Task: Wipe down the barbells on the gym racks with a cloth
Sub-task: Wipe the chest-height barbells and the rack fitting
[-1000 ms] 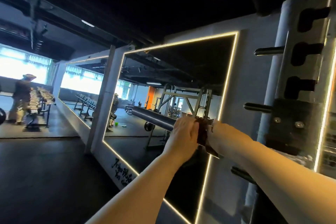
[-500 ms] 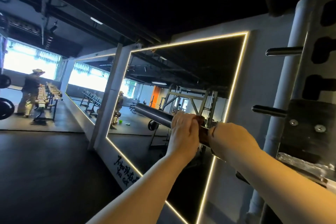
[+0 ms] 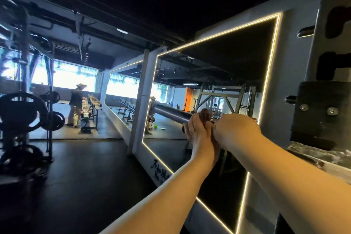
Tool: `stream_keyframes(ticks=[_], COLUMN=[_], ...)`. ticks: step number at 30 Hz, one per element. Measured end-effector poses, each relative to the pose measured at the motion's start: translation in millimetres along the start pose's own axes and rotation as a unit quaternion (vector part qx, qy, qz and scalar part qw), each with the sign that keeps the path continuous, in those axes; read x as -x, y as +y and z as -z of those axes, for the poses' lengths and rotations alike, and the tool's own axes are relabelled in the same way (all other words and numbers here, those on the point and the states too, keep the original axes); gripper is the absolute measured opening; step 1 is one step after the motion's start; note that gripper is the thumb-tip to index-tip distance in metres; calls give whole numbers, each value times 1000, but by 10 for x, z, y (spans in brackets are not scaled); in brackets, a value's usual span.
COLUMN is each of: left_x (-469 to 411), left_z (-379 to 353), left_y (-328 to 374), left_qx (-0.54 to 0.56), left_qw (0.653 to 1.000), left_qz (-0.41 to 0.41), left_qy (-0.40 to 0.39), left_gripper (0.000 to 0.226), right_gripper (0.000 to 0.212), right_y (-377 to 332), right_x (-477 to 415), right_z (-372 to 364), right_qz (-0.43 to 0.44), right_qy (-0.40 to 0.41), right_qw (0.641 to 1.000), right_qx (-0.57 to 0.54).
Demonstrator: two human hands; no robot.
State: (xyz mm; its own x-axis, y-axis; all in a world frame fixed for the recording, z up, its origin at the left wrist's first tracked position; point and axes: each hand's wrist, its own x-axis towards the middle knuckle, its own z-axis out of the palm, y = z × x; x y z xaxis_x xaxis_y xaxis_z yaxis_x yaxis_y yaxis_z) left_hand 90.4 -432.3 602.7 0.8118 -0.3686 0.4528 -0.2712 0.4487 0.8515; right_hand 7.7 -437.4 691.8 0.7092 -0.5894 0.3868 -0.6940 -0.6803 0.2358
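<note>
Cloth point(image 3: 206, 115), brown and bunched, is gripped in the curled fingers of the left hand point(image 3: 199, 133) against the barbell point(image 3: 169, 114), whose dark sleeve juts leftward in front of the lit mirror point(image 3: 228, 62). The right hand point(image 3: 235, 129) is laid over the bar just beside it; its fingers are hidden, so its grasp cannot be told. The rack upright point(image 3: 322, 43) stands at right.

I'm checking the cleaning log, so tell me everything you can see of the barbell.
The barbell is a dark, smooth, metal-looking bar, its thick round end jutting out past the left hand, nearly level, before the mirror. The left hand wraps a brown cloth round it; the right hand curls round it alongside. The rest is hidden.
</note>
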Motion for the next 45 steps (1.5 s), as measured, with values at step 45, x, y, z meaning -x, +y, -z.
stream_keyframes(ticks=[45], left_x=[-884], left_z=[290], left_y=[-330], left_qx=[225], left_qw=[966], left_qz=[102], left_qy=[76], left_gripper=[58], right_gripper=[59], right_y=[-412], right_x=[-724], right_z=[-124], right_qz=[64], right_qy=[-97], right_qw=[991], right_qx=[-73])
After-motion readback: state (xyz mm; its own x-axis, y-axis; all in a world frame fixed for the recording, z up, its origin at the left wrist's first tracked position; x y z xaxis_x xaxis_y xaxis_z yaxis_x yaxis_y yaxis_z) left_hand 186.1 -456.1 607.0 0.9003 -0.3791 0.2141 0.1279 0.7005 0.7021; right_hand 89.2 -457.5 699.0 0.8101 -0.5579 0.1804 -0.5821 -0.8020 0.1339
